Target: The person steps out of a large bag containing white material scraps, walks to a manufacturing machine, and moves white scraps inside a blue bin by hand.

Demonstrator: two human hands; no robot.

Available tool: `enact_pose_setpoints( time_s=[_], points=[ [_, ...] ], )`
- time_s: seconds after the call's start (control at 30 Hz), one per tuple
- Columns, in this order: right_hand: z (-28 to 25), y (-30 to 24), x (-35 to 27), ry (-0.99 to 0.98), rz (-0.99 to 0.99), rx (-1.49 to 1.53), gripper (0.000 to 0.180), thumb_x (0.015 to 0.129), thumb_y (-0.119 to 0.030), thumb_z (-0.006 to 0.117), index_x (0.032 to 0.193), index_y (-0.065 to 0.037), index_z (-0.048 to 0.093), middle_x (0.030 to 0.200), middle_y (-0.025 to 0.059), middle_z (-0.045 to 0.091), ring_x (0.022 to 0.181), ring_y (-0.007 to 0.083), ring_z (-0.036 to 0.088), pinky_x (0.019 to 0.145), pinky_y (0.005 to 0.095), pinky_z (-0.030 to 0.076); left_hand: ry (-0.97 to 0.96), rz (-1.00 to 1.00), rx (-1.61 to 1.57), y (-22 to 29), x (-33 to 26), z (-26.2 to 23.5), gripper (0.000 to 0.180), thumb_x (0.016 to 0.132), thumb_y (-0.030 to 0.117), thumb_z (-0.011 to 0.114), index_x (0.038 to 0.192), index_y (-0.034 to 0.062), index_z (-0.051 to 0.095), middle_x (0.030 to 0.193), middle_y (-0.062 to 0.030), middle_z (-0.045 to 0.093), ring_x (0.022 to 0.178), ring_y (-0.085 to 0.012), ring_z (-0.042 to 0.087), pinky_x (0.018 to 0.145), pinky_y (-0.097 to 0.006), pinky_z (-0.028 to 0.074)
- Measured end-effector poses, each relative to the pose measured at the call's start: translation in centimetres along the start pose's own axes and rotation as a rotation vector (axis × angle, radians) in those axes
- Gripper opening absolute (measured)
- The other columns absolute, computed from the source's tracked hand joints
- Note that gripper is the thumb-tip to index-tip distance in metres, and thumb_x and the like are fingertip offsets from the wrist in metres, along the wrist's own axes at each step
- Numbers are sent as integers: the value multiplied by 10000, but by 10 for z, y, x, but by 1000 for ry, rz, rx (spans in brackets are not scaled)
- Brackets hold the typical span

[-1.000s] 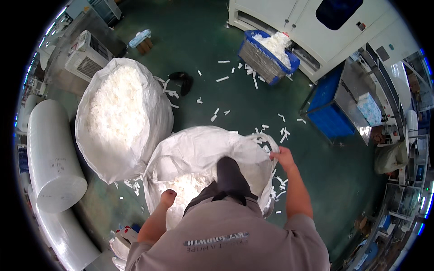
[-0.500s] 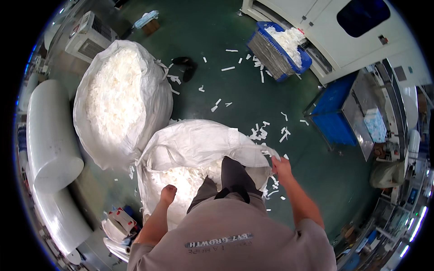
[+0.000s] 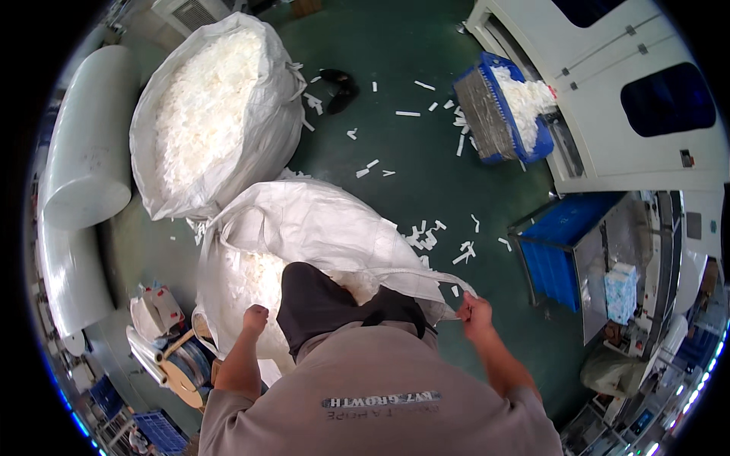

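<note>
A big white woven bulk bag (image 3: 319, 216) stands open around my legs, with white scraps (image 3: 251, 277) inside it. My legs in dark trousers come down into its mouth, the left knee raised. At the bag's right side my right hand (image 3: 475, 313) is closed on a white strap (image 3: 437, 275), which is pulled out taut from the rim. My left hand (image 3: 255, 319) is a loose fist over the scraps near the bag's left side. Nothing shows in that fist. The feet are hidden.
A second bulk bag (image 3: 293, 99), heaped with white scraps, stands beyond to the left. Black shoes (image 3: 340, 91) and paper-like strips (image 3: 408, 114) lie on the green floor. A blue crate (image 3: 487, 72) with scraps stands by a white machine (image 3: 601, 114). Wrapped rolls (image 3: 87, 152) line the left.
My left knee has come up and left over the bag's mouth. My right hand keeps hold of the strap, now drawn out longer. The whole view has shifted and turned.
</note>
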State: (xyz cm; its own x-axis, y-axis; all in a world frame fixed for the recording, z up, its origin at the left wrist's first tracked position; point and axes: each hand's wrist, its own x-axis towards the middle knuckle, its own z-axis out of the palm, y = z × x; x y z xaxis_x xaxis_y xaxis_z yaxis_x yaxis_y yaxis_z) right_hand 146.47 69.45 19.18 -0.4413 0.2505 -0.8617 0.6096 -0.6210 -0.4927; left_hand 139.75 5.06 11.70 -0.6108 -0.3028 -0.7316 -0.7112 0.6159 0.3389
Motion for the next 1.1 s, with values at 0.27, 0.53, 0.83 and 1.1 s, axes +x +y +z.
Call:
enact_pose_setpoints(
  time_s=[0.27,0.53,0.83,1.1],
  points=[
    [11,-39,37,-221,-79,-471,136,819,-114,700,859,-47,589,605,41,547,494,136,493,547,307,446,53,47,-85,-20,-34,47,215,812,213,633,877,16,692,735,-114,686,652,-206,660,648,-341,530],
    [6,-34,54,-31,68,-785,111,869,-135,654,888,-51,585,719,58,628,604,154,609,505,270,467,109,-97,-327,-133,-129,112,243,814,229,643,887,0,681,740,-129,682,670,-208,655,656,-353,527],
    [57,-9,68,-158,73,-1309,121,864,-159,632,909,-55,589,741,68,638,649,204,651,525,302,498,208,-377,-453,-259,-231,233,303,805,294,655,955,35,700,878,-164,705,816,-292,684,751,-395,532],
    [-22,-38,164,-425,-124,-1871,259,567,-97,791,811,-164,738,841,96,697,737,279,671,684,343,558,124,-455,-535,-257,-233,310,334,780,320,668,935,28,709,861,-165,710,814,-298,693,762,-395,541]
  ],
)
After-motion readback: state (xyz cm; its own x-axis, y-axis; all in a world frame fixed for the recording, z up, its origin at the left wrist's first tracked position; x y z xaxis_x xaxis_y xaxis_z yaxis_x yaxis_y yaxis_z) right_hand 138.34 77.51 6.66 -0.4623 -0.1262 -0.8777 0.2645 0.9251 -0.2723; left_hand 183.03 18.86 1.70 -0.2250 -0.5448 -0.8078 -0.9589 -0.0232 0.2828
